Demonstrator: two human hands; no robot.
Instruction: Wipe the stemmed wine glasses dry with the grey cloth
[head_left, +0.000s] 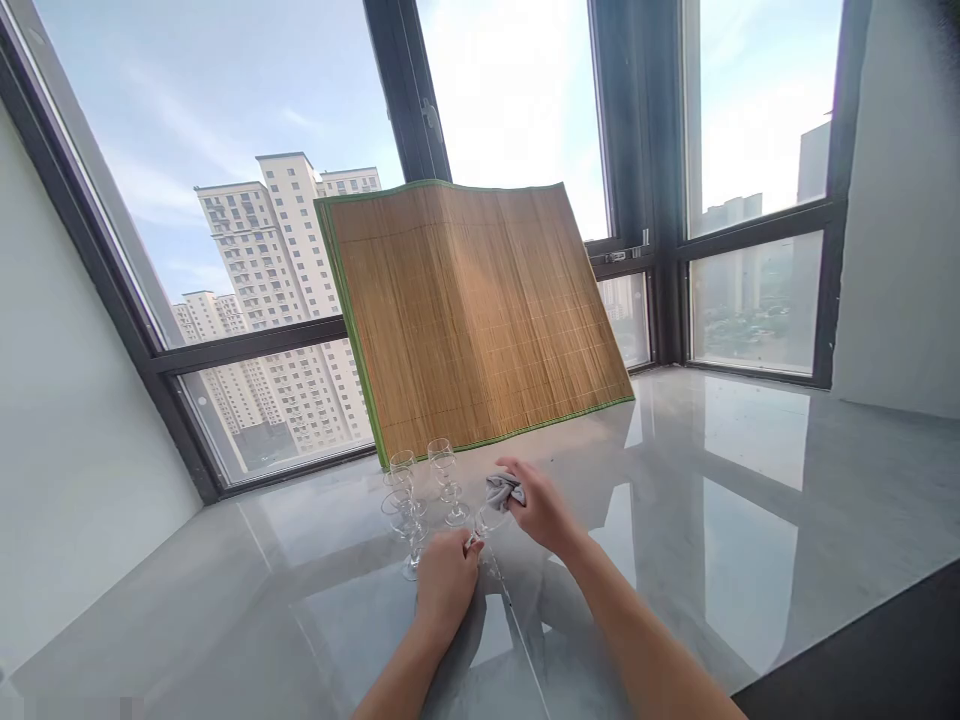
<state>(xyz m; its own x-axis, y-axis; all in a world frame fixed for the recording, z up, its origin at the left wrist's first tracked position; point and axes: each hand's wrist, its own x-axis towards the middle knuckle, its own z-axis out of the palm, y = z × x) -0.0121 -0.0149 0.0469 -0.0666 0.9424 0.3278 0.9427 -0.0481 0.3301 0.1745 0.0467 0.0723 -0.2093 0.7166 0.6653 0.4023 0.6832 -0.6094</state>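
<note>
Your bare forearms come up from below over a glossy grey stone-look surface. Your left hand has its fingers closed on the stem end of a clear, stemmed drinking glass, low over the surface, between your two hands. The glass lies tilted: its long axis slants up and to the right from your left fingers, the stem end toward them and the mouth pointing at your right hand. Your right fingers grip a crumpled grey cloth at that mouth; you cannot tell how far inside it sits. Just beyond and left of your left fingers, more clear stemmed glasses stand upright, close together, stems vertical. Farther beyond your fingers, a brown, slatted, bamboo-like mat with green edging leans upright before dark-framed windows.
</note>
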